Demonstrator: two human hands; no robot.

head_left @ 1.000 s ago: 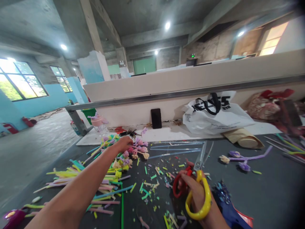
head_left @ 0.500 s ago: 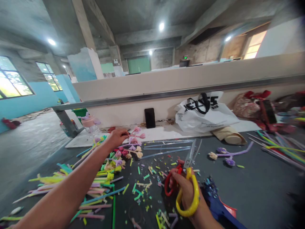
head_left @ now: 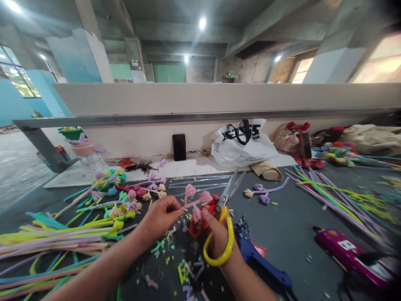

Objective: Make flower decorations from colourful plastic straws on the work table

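Observation:
Between finger and thumb, my left hand (head_left: 159, 219) pinches the stem of a pink pipe-cleaner flower sprig (head_left: 197, 205), raised above the table. My right hand (head_left: 221, 234) is closed around scissors (head_left: 230, 238) with one red and one yellow handle; their blades point up and away, slightly apart. The right fingertips are at the sprig's lower blossom; whether they grip it I cannot tell. A purple sprig (head_left: 266, 192) with a cream blossom lies right of the blades. Left of my hands are more finished flower sprigs (head_left: 131, 194) and a pile of loose pipe cleaners (head_left: 62, 238).
A blue glue gun (head_left: 263, 259) lies beside my right forearm, a magenta tool (head_left: 347, 251) farther right. Cut scraps (head_left: 169, 238) litter the dark table. Along the back stand a phone (head_left: 179, 147) and a white bag (head_left: 244, 144). More pipe cleaners (head_left: 338, 205) lie at right.
My left hand has brought the pink sprig from the flower pile at the left toward the middle, near my right hand. The scissors stay in my right hand. The view has turned rightward.

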